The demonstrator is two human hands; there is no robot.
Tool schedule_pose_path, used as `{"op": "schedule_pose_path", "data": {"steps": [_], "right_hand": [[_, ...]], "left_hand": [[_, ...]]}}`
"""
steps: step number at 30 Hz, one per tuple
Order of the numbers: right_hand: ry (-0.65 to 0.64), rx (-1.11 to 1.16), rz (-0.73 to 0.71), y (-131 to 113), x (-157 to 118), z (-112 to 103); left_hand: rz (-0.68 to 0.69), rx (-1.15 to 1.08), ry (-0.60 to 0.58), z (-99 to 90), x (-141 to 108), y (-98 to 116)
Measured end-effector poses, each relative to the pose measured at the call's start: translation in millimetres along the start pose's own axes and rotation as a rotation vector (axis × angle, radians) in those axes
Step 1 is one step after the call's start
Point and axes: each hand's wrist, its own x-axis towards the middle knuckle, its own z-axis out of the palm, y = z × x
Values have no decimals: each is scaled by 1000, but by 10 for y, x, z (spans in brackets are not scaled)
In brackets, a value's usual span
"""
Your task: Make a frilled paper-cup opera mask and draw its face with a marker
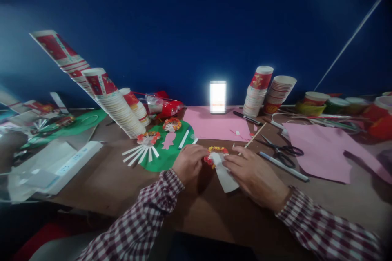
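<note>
Holds a red-and-yellow ring (218, 148) over the near surface (190, 220), right of a green sheet (172, 158), between left hand (191, 164), pinched on its left edge, and right hand (255, 175), clamped on its white paper flap (224, 177).

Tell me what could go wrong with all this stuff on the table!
The white paper could crease or tear, because the right hand holds it while the left hand holds the colourful ring joined to it.

The scissors lie just beyond the right hand, so it might brush the blades.

The front stack of cups on the left is tall and looks tilted, so a bump might topple it.
</note>
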Motion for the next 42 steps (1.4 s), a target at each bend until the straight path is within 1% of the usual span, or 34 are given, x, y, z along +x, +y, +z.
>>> {"op": "schedule_pose_path", "data": {"steps": [4, 7, 10, 14, 16, 19, 21, 23, 27, 30, 32, 34, 36, 38, 42], "right_hand": [[26, -97, -46, 59, 77, 163], [14, -110, -54, 87, 81, 253], [3, -90, -28, 78, 72, 290], [-14, -23, -2, 32, 87, 274], [4, 12, -7, 27, 101, 234], [74, 56, -8, 66, 98, 135], [114, 102, 36, 109, 60, 68], [116, 155, 109, 143, -12, 27], [16, 233, 200, 139, -184, 63], [-55, 344, 319, 86, -244, 155], [-75, 445, 404, 43, -230, 218], [-98, 516, 471, 3, -185, 268], [-113, 557, 516, -30, -130, 304], [-101, 604, 554, -54, -84, 332], [-84, 757, 608, -72, -43, 392]], "left_hand": [[156, 58, -157, 53, 2, 38], [196, 108, -213, 63, -2, 29], [179, 123, -190, 53, -12, -7], [175, 109, -153, 26, -9, -14], [174, 101, -132, 6, 0, 9], [145, 79, -62, -26, -7, 47], [110, 60, 1, -40, -41, 66], [76, 38, 36, -43, -100, 89], [38, -3, -9, -13, -246, 181], [-66, -3, -46, 40, -325, 277], [-156, 2, -52, 83, -349, 329], [-208, 6, -47, 120, -352, 361], [-224, 3, -42, 144, -343, 373], [-225, -3, -32, 154, -332, 374], [-227, -14, -19, 150, -326, 371]]}}
